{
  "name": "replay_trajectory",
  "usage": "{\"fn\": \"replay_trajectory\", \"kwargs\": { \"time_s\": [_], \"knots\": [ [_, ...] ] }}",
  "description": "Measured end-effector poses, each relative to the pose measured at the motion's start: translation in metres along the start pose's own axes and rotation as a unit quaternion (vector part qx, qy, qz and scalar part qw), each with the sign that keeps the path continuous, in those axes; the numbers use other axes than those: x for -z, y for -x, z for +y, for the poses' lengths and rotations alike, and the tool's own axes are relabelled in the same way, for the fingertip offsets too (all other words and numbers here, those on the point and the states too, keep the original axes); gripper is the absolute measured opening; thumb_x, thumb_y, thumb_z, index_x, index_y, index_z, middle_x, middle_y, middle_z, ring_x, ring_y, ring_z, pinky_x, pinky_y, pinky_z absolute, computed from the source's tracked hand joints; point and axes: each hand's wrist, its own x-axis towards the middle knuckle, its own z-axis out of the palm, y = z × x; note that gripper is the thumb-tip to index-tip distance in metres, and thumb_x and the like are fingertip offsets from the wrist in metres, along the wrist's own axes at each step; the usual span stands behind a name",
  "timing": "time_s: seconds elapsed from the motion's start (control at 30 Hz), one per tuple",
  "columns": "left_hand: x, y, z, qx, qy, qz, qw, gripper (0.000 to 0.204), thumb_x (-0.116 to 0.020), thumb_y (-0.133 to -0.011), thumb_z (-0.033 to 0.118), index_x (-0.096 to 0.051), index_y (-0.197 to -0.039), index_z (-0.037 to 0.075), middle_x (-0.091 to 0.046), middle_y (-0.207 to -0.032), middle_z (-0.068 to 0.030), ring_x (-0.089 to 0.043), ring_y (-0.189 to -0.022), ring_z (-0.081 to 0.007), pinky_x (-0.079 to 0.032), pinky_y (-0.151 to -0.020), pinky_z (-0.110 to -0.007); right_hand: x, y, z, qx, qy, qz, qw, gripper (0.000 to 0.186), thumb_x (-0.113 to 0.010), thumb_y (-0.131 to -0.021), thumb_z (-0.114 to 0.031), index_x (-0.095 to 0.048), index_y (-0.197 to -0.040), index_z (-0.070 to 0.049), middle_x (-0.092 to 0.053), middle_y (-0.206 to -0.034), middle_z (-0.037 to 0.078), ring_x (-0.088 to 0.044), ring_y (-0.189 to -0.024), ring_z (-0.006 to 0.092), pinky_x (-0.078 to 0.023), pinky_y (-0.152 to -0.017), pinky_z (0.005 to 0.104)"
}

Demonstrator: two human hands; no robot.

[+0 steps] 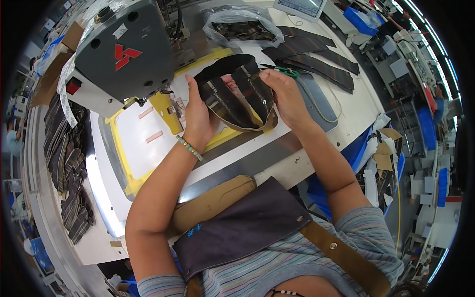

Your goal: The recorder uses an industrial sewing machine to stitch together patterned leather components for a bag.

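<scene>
Between my two hands a dark plaid fabric piece (232, 101) with a tan edge is held up in a curved, open loop; it looks like part of a bag. My left hand (199, 119) grips its left side, thumb up, with a beaded bracelet at the wrist. At the upper right edge my right hand (288, 98) is closed on the fabric, its fingers partly hidden behind it. Small metal fittings and pink-red patches show inside the loop. Green-handled scissors (287, 72) lie just beyond my right hand. Left of the piece stands the grey sewing machine head (126, 54).
A yellow plate (166, 113) lies under the machine on a white, yellow-taped sheet (129, 143). Dark fabric strips (319, 57) and a plastic bag of pieces (242, 32) lie at the back. Plaid strips (67, 158) pile at left. A blue bin (363, 153) of scraps stands at right.
</scene>
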Motion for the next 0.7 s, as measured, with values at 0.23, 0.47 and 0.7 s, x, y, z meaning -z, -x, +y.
{"fn": "replay_trajectory", "kwargs": {
  "time_s": [0.23,0.47,0.7],
  "knots": [
    [-0.002,0.002,0.001,-0.003,-0.016,0.003,1.000,0.092,-0.020,-0.106,0.071,-0.065,-0.127,-0.006,-0.072,-0.115,-0.0158,-0.069,-0.107,-0.0264,-0.054,-0.103,-0.039,-0.001,0.001,0.000,0.008,-0.004,-0.002,1.000,0.020,-0.057,-0.107,-0.017,-0.069,-0.107,-0.001,-0.070,-0.095,-0.002,-0.061,-0.082,0.0011,-0.049,-0.077,0.0188],
    [0.000,0.001,0.000,-0.004,-0.013,0.016,1.000,0.089,-0.024,-0.105,0.073,-0.067,-0.121,-0.004,-0.072,-0.109,-0.0133,-0.069,-0.101,-0.0253,-0.056,-0.100,-0.038,0.001,0.000,0.000,0.005,0.043,-0.029,0.999,0.022,-0.056,-0.108,-0.022,-0.069,-0.113,-0.004,-0.070,-0.098,-0.005,-0.061,-0.086,0.0005,-0.048,-0.079,0.0192],
    [0.017,-0.004,-0.007,-0.001,0.041,-0.040,0.998,0.081,-0.033,-0.105,0.071,-0.068,-0.120,-0.001,-0.073,-0.109,-0.0127,-0.071,-0.101,-0.0272,-0.056,-0.101,-0.040,-0.003,0.001,0.007,-0.016,0.118,-0.099,0.988,0.035,-0.068,-0.102,-0.031,-0.068,-0.123,-0.003,-0.072,-0.101,0.002,-0.063,-0.081,0.0088,-0.053,-0.075,0.0258]
  ]
}}
